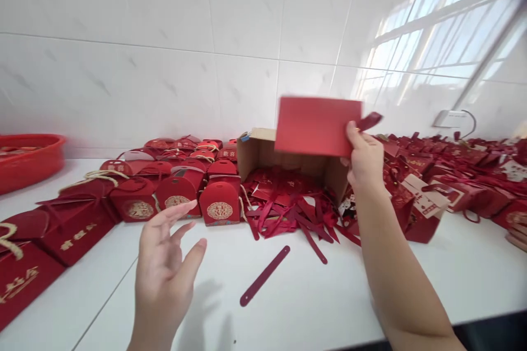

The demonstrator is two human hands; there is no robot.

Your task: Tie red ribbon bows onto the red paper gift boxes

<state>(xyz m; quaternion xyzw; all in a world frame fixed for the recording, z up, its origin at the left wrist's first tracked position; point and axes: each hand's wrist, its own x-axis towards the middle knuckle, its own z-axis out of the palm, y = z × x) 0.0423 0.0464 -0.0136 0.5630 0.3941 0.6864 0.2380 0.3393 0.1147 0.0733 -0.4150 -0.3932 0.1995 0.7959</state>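
Note:
My right hand (365, 156) is raised above the carton, its fingers closed on the right end of a red gift box (315, 126). A plain rectangular face of the box is turned toward me, slightly blurred, so its depth cannot be made out. A dark red strap end (370, 120) sticks out beyond the fingers. My left hand (167, 269) hovers over the white table, fingers apart and curved, holding nothing. To its right lies a single dark red strap (265, 276) with a hole at each end.
An open cardboard carton (248, 159) spills dark red straps (288, 208) onto the table. Red gift boxes with cord handles (220, 203) stand left of it, strap-handled boxes (424, 203) crowd the right. A red basin (41, 167) sits far left; a tiled wall (164, 66) rises behind.

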